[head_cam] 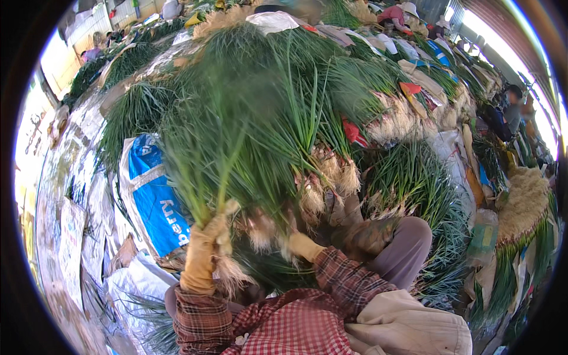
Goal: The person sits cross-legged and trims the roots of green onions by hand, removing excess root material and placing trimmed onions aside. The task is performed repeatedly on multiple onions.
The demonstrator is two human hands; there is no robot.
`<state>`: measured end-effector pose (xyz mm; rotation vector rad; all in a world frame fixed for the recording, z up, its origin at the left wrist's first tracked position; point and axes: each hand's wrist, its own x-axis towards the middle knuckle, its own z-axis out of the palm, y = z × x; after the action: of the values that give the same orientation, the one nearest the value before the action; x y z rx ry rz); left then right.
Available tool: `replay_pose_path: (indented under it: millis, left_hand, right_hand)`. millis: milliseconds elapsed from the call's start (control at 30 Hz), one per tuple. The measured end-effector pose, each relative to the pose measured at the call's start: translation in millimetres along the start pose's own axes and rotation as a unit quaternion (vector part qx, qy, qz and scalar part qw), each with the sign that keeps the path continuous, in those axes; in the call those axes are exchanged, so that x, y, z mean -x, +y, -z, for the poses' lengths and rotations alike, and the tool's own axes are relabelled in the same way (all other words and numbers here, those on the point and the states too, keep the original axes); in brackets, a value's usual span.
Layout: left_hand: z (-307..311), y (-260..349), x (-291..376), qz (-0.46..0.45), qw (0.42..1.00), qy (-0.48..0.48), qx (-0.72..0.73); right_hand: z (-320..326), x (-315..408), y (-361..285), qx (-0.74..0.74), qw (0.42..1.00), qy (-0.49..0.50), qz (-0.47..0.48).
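My left hand (202, 253), in a yellowish glove, grips a bunch of green onions (200, 206) by the stems. Their leaves point up and away, and pale stringy roots (231, 276) hang below the fist. My right hand (303, 246), gloved too, reaches in at the root ends of a large heap of green onions (262, 151); blur hides its fingers and whether they hold anything. Just beyond it, several root clumps (310, 199) with reddish bulbs jut out from the heap towards me.
A blue and white woven sack (153, 199) lies left of the heap. Right of my bent knee (410, 248) are more green onions (404, 177). Further right, a thick root bundle (523, 204) lies near a clear plastic container (483, 237). Other people (512, 111) sit among piles.
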<state>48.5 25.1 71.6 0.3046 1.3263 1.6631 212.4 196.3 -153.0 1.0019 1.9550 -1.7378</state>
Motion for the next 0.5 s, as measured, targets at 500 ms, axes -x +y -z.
replay_pose_path:
  millis: [500]
  left_hand:
    - [-15,-48,-45,0.144,0.986,-0.057,0.066]
  right_hand:
    - [135,21,14,0.293,0.837,0.461,0.016]
